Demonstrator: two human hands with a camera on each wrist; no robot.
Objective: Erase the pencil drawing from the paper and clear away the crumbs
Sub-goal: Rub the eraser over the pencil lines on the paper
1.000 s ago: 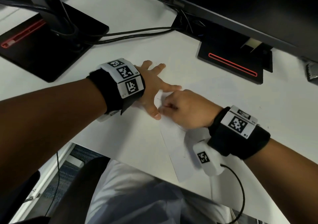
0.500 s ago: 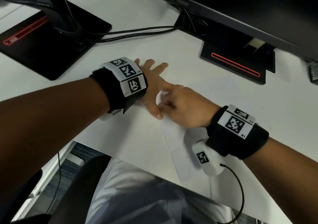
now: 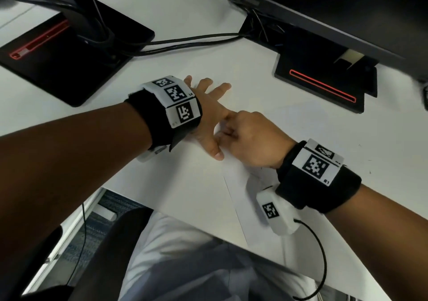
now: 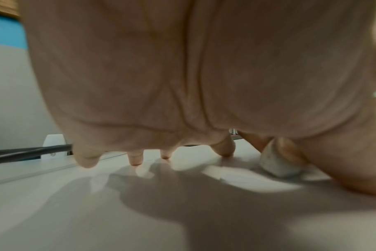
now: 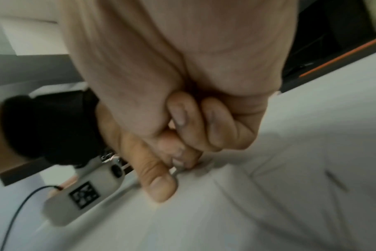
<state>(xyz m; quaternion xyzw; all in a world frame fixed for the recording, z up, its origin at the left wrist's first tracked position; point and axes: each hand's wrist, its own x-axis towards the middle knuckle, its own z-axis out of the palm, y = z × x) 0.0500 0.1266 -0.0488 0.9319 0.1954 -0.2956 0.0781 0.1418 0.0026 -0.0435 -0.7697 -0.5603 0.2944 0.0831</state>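
a: head view: the left hand [image 3: 208, 113] lies flat, fingers apart, on the paper [image 3: 240, 199].
b: left wrist view: the right hand's fingers clamp the eraser [image 4: 279, 163] on it.
a: rub too hard and the paper could crumple.

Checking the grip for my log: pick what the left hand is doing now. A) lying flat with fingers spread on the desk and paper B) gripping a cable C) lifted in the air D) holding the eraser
A: the left hand lies flat, fingers spread; the eraser is at the right hand.
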